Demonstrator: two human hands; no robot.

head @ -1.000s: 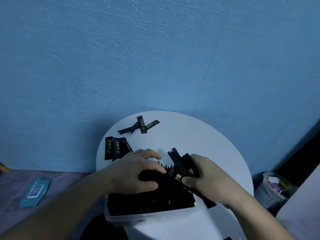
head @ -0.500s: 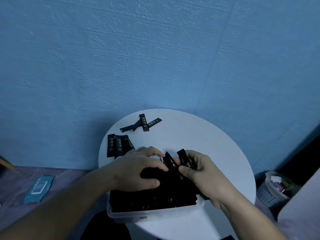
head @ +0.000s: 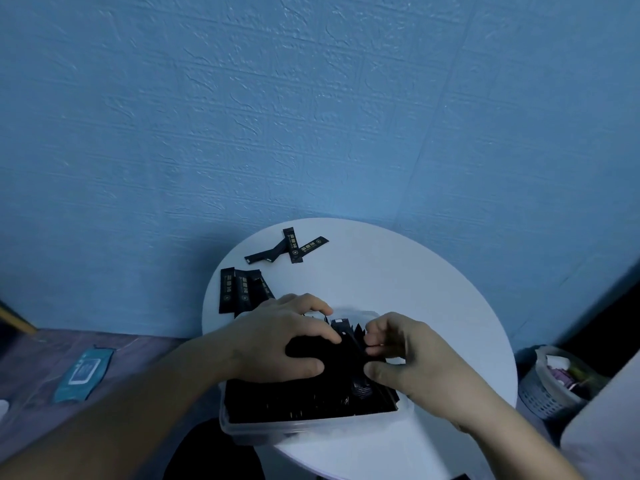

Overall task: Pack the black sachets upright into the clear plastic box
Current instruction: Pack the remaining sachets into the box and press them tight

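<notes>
Half a second before, the right hand held its sachets higher above the clear plastic box. Now they sat lower, pinched by its thumb and curled fingers among the packed black sachets. The left hand stayed curled round the packed row. The box overhung the near-left edge of the round table. Loose sachets lay by the far-left edge, and bare top showed on the right of the box.

In box, left hand, right hand grip sachets.
</notes>
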